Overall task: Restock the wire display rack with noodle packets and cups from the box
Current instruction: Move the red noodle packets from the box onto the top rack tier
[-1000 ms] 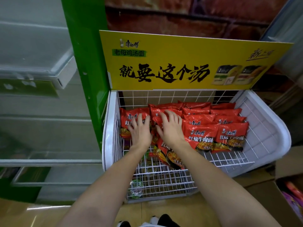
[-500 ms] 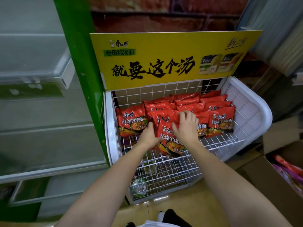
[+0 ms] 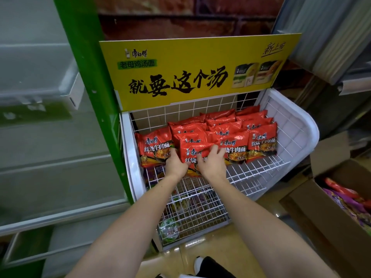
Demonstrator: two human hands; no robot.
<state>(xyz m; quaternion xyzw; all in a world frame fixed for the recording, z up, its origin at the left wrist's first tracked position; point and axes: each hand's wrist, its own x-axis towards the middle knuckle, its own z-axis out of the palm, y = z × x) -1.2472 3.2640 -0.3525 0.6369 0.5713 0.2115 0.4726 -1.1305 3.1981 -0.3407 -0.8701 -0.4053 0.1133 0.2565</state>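
Note:
The white wire display rack [image 3: 259, 175] carries several red noodle packets in rows on its top shelf. Both hands are on the front middle red packet [image 3: 193, 150], which stands tilted at the shelf's front. My left hand [image 3: 175, 163] grips its left edge, fingers curled behind it. My right hand [image 3: 212, 162] lies over its right side with fingers spread and bent on the wrapper. More red packets sit to the left [image 3: 153, 146] and right [image 3: 262, 141]. Lower shelves hold cups [image 3: 169, 230], seen through the wire.
An open cardboard box [image 3: 313, 213] with purple and red packets stands on the floor at the right. A yellow sign [image 3: 192, 71] tops the rack. A green post [image 3: 88, 77] and glass-door cabinet flank the left. My shoe is below.
Both hands have drawn back from the rear packets to the front middle packet and now hold it at the shelf's front. The camera has tilted and shifted right.

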